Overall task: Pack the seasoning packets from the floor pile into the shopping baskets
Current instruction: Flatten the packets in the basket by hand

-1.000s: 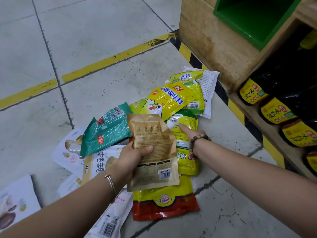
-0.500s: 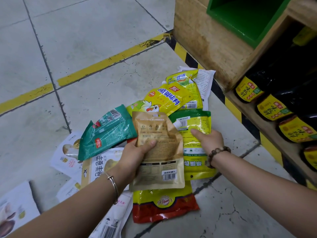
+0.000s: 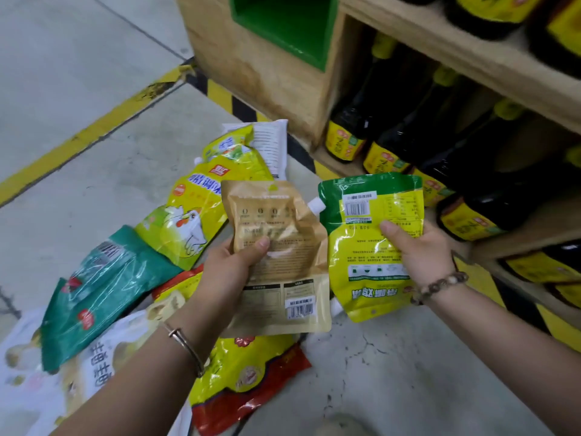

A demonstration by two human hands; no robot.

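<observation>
Left hand (image 3: 232, 265): centre of the frame, clamped on the tan packet (image 3: 276, 272); thumb pressed across its printed back, fingers hidden behind.
Tan packet: held upright and flat above the pile, probably so that another can be stacked against it.
Right hand (image 3: 421, 250): right of centre, clamped on the green-and-yellow spouted packet (image 3: 367, 247), thumb on the label side.
Spouted packet: lifted clear of the floor (image 3: 78, 89), just beside the tan one; whether the edges touch cannot be told.
Floor pile (image 3: 119, 344): lower left and centre, below both hands; yellow chicken packet (image 3: 188, 221), teal packet (image 3: 94, 297) and red-and-yellow packet (image 3: 251, 382) overlapping loosely.
Shopping baskets: not in view.
Step in hand (judgement): gathering one packet per hand, likely to carry several per trip.
Progress (judgement): early, with much of the pile left on the floor.
Dark bottles (image 3: 393, 133): upper right on the wooden shelf (image 3: 267, 73), close behind the right hand, so worth avoiding.
</observation>
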